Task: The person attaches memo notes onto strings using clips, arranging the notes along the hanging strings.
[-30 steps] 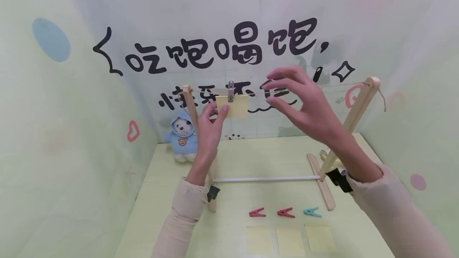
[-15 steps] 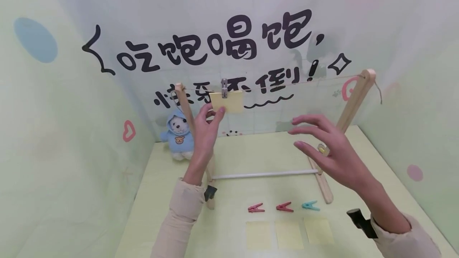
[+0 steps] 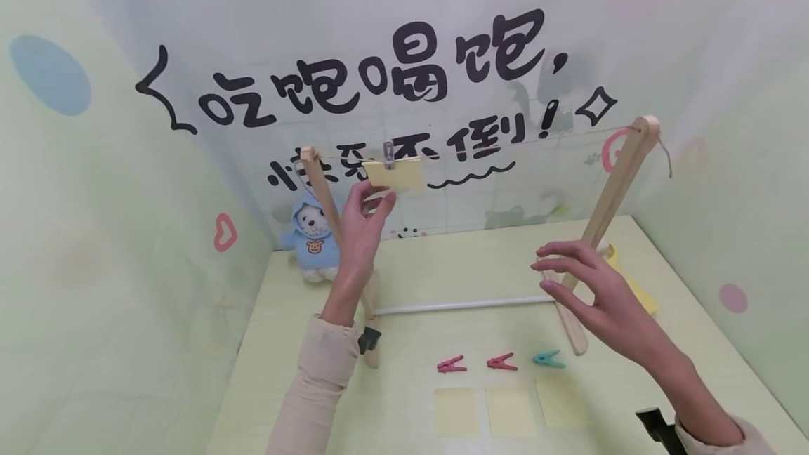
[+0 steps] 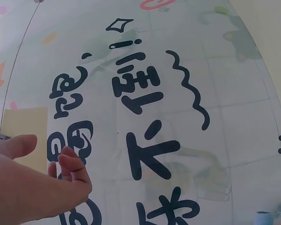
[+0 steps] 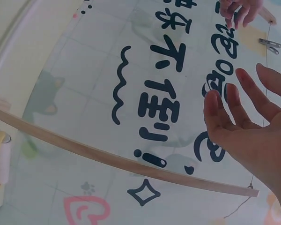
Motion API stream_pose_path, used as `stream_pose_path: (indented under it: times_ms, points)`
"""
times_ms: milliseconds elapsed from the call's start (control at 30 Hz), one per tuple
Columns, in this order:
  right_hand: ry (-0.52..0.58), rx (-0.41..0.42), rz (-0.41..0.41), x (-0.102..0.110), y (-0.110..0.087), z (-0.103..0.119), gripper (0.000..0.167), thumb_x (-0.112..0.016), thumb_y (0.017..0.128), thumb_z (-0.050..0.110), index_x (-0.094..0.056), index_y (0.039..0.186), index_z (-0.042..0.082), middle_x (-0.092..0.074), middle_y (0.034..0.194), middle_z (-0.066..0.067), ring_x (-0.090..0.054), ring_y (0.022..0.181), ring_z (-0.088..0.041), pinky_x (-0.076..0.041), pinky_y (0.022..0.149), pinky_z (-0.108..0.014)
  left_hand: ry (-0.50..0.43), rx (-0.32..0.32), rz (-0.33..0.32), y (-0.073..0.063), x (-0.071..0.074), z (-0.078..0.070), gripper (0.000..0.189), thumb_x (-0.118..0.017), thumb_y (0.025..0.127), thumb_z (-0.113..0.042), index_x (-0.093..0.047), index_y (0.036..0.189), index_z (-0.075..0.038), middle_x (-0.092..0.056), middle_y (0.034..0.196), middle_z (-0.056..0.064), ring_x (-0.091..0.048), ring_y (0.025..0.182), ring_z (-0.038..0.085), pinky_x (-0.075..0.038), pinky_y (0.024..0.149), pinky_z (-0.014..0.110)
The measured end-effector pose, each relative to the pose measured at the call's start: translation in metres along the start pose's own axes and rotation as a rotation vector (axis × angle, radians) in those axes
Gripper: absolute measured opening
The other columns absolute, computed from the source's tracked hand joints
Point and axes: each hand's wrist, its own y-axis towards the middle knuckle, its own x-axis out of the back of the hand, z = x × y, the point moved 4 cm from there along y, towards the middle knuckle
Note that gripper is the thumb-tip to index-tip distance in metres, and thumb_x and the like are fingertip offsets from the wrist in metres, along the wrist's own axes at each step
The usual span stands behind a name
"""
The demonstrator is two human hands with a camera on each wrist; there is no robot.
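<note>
A yellow paper note (image 3: 397, 174) hangs from a string (image 3: 505, 146), pinned there by a grey clothespin (image 3: 388, 155). My left hand (image 3: 362, 227) is right at the note's lower left edge, thumb and fingers parted. In the left wrist view the thumb (image 4: 23, 146) overlaps the note (image 4: 30, 119), while the other fingers stand apart from it. Relaxed and holding nothing, my right hand (image 3: 600, 293) hovers in front of the right wooden post (image 3: 616, 192). Three clothespins lie in a row on the table: pink (image 3: 451, 364), red (image 3: 502, 361) and teal (image 3: 548, 359).
Below the clothespins lie three yellow notes, left (image 3: 456, 413), middle (image 3: 510, 413) and right (image 3: 561, 402). A left wooden post (image 3: 321, 185) and a white rod (image 3: 468, 306) complete the frame. A plush toy in blue (image 3: 314, 241) sits behind at left. Something yellow (image 3: 635, 290) stands behind the right hand.
My right hand has withdrawn from near the string, down and to the right. The left thumb has slipped off the note's face to below its edge, and the note now tilts.
</note>
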Motion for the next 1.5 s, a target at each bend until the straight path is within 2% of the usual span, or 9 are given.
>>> stream_pose_path:
  times_ms: [133,267,500,600,700,800,1000,1233,1500]
  points:
    - [-0.003,-0.015,0.014,-0.01,-0.004,-0.004,0.047,-0.085,0.085,-0.011,-0.078,0.123,0.015,-0.066,0.135,-0.006,-0.056,0.129,-0.003,-0.04,0.101,-0.007,-0.011,0.023,0.074,-0.01,0.002,0.015,0.05,-0.068,0.109,-0.015,-0.049,0.154,-0.004,-0.064,0.145,0.017,-0.068,0.115,0.019,-0.053,0.089,0.022]
    - [0.013,-0.023,0.023,-0.021,-0.01,-0.008,0.046,-0.085,0.086,-0.01,-0.078,0.123,0.017,-0.066,0.135,-0.005,-0.055,0.13,-0.002,-0.043,0.095,-0.009,0.118,0.063,0.182,-0.036,0.005,0.051,0.046,-0.067,0.11,-0.018,-0.053,0.152,-0.003,-0.067,0.141,0.016,-0.071,0.112,0.022,-0.056,0.088,0.025]
    - [0.06,-0.044,0.043,-0.038,-0.022,-0.017,0.047,-0.083,0.086,-0.012,-0.077,0.121,0.019,-0.066,0.134,-0.004,-0.047,0.142,0.002,-0.04,0.105,-0.006,0.367,0.184,0.334,-0.118,0.012,0.152,0.046,-0.072,0.108,-0.024,-0.059,0.142,0.003,-0.069,0.133,0.024,-0.072,0.111,0.033,-0.064,0.085,0.038]
    - [0.065,-0.048,0.06,-0.046,-0.025,-0.019,0.046,-0.083,0.087,-0.01,-0.077,0.121,0.02,-0.066,0.132,-0.003,-0.053,0.136,0.0,-0.042,0.103,-0.007,0.453,0.2,0.374,-0.157,0.014,0.191,0.049,-0.076,0.105,-0.028,-0.06,0.137,0.005,-0.07,0.122,0.021,-0.069,0.096,0.02,-0.061,0.074,0.033]
    - [0.071,-0.046,0.078,-0.054,-0.027,-0.023,0.044,-0.083,0.088,-0.01,-0.077,0.12,0.02,-0.067,0.132,-0.004,-0.059,0.125,-0.005,-0.045,0.099,-0.009,0.504,0.173,0.385,-0.187,0.014,0.214,0.05,-0.081,0.101,-0.028,-0.061,0.131,0.006,-0.065,0.111,0.015,-0.058,0.087,0.009,-0.052,0.069,0.027]
    - [0.087,-0.043,0.09,-0.064,-0.028,-0.027,0.041,-0.082,0.089,-0.01,-0.077,0.119,0.017,-0.067,0.131,-0.003,-0.062,0.121,-0.009,-0.048,0.099,-0.01,0.511,0.156,0.378,-0.203,0.013,0.224,0.047,-0.086,0.096,-0.022,-0.062,0.127,0.003,-0.059,0.111,0.011,-0.048,0.088,0.007,-0.047,0.072,0.026]
    - [0.129,-0.02,0.116,-0.092,-0.034,-0.036,0.036,-0.081,0.09,-0.009,-0.076,0.117,0.014,-0.068,0.125,-0.003,-0.066,0.115,-0.015,-0.059,0.094,-0.023,0.483,0.261,0.401,-0.21,0.011,0.222,0.051,-0.094,0.087,-0.017,-0.065,0.127,-0.006,-0.047,0.125,0.005,-0.044,0.099,0.01,-0.048,0.084,0.028]
    - [-0.045,0.039,0.246,-0.156,-0.063,-0.052,0.029,-0.088,0.089,0.003,-0.075,0.115,0.008,-0.067,0.122,-0.008,-0.067,0.111,-0.029,-0.06,0.09,-0.047,0.579,0.19,0.424,-0.215,0.01,0.234,0.057,-0.1,0.076,-0.019,-0.064,0.12,-0.015,-0.043,0.129,0.01,-0.046,0.122,0.034,-0.051,0.111,0.055]
    - [-0.142,0.022,0.46,-0.212,-0.091,-0.055,0.033,-0.09,0.091,0.018,-0.076,0.119,0.006,-0.068,0.123,-0.008,-0.064,0.116,-0.032,-0.058,0.091,-0.051,0.677,0.084,0.407,-0.223,0.007,0.252,0.056,-0.102,0.069,-0.024,-0.065,0.111,-0.023,-0.042,0.128,0.005,-0.042,0.112,0.02,-0.054,0.089,0.037]
